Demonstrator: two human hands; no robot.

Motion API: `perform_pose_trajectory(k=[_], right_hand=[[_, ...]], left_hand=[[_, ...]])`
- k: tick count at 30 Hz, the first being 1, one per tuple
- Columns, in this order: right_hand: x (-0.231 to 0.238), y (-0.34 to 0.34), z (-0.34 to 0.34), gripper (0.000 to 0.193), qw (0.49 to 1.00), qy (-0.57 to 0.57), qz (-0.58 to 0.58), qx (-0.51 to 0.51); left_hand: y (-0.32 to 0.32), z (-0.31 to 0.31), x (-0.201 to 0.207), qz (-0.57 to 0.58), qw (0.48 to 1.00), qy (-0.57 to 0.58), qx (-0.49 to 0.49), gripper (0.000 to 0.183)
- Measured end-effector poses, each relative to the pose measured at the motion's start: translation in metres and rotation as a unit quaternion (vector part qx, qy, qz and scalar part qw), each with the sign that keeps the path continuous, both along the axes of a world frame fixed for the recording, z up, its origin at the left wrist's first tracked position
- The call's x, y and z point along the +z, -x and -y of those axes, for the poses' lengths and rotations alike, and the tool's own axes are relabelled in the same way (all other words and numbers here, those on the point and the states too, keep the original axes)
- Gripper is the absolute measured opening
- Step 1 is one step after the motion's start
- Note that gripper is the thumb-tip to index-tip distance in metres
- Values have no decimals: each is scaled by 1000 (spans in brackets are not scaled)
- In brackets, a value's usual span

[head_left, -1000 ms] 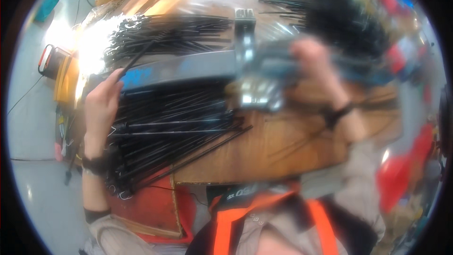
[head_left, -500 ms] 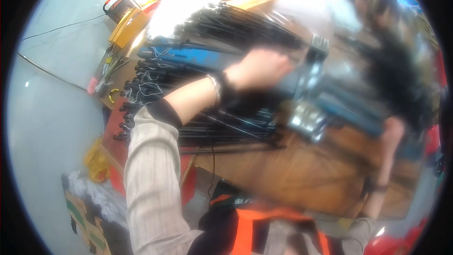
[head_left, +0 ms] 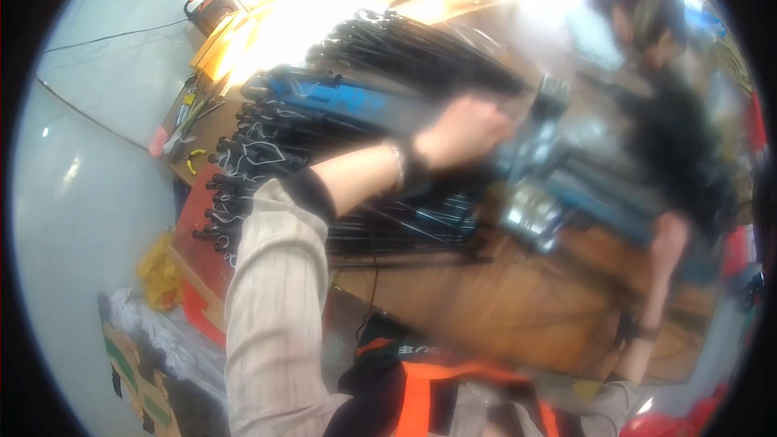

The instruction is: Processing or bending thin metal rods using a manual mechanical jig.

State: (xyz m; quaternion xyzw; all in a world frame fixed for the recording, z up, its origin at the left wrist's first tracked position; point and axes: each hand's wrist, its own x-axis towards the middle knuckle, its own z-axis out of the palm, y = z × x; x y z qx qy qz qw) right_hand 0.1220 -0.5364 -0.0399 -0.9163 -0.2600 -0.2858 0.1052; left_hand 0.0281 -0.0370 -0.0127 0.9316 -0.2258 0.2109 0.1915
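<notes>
My left hand (head_left: 469,129) is closed in a loose fist above the black rods, beside a metal fixture; anything inside the fingers is hidden by blur. The shiny metal fixture (head_left: 530,214) sits on a blue base (head_left: 599,194) over the brown tabletop, and a second upright metal block (head_left: 552,93) rises behind it. My right hand (head_left: 670,235) is at the right, next to a dark, blurred mass (head_left: 676,142); its fingers are smeared. Bundles of thin black rods (head_left: 405,222) with white cords at their left ends lie left of the fixture, under my left forearm.
More black rods (head_left: 413,48) lie farther back, beside a blue strip (head_left: 324,97). Another person (head_left: 639,0) is across the table at the far right. Hand tools (head_left: 188,109) and a yellow box (head_left: 218,44) are at the left edge. A yellow bag (head_left: 160,271) hangs below.
My left hand and forearm have shifted slightly right and down in the view. My right hand has dropped a little. The fixture and rods look unchanged.
</notes>
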Motion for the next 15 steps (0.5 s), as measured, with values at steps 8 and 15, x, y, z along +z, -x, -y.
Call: perform_pose_trajectory(k=[8, 15], right_hand=[[6, 90, -72, 32, 988, -22, 81, 130], [-3, 120, -107, 34, 987, -90, 5, 133]], left_hand=[[-9, 20, -3, -44, 997, -21, 63, 13], [-8, 28, 6, -78, 991, -65, 87, 12]])
